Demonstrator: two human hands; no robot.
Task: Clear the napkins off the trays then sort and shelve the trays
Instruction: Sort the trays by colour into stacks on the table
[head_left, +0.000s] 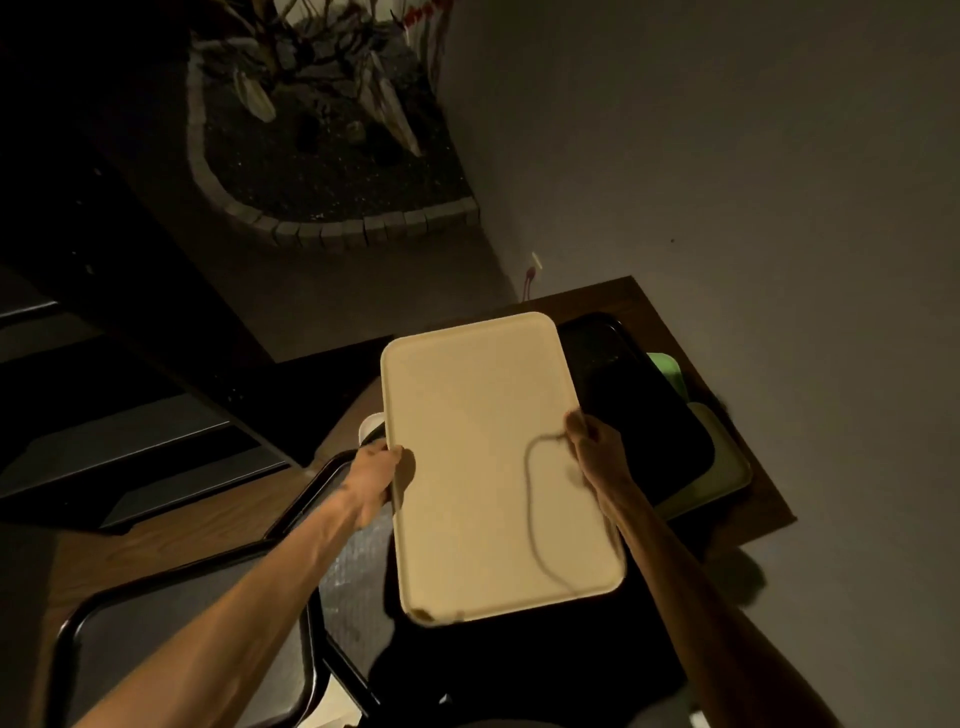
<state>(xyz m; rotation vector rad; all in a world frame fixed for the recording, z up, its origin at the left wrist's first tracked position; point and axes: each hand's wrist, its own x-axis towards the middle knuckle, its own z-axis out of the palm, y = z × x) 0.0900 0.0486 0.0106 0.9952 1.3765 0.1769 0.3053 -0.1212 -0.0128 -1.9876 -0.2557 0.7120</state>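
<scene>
I hold a cream-coloured tray (478, 457) in the air over the wooden table (748, 467). My left hand (376, 467) grips its left long edge and my right hand (589, 436) grips its right long edge. The tray's top is bare; a thin cord hangs across it by my right hand. Under it, to the right, lies a black tray (623, 384) on top of a pale green tray (722, 462), with another green tray (665, 366) peeking out behind. No napkin can be made out with certainty.
Two dark trays lie at the lower left, one (218, 623) nearest me and one (353, 571) partly under the cream tray. A small white object (370, 426) shows beyond my left hand. A brick-edged planter (332, 156) stands on the floor ahead. Dark shelves (130, 415) are at left.
</scene>
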